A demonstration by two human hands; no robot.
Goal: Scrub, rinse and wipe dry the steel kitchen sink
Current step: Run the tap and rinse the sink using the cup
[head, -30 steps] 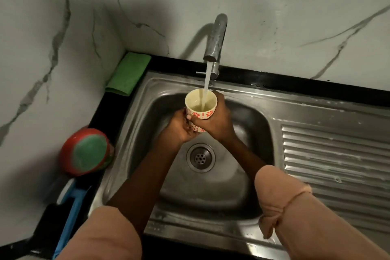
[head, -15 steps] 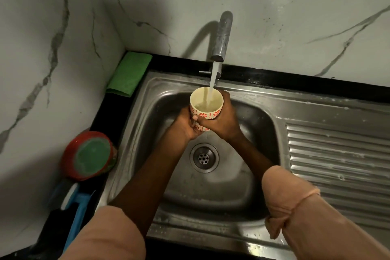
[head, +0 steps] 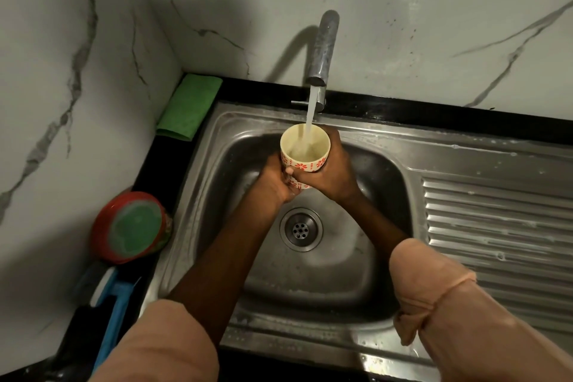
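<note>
Both hands [head: 313, 178] around cup [head: 305, 152] under running tap [head: 322, 46].

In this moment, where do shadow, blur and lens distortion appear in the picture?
Head view: the tap throws a dark shadow on the marble wall; the red and green tub at left looks blurred; the wide lens bends the sink edges; the cup is sharp.

Green cloth [head: 189, 107]; red tub [head: 131, 226]; blue brush [head: 110, 313]

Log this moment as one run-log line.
phase: filling | both hands, left hand, right hand, hold red-flowered cream cup | steel tap running | over steel sink
</note>
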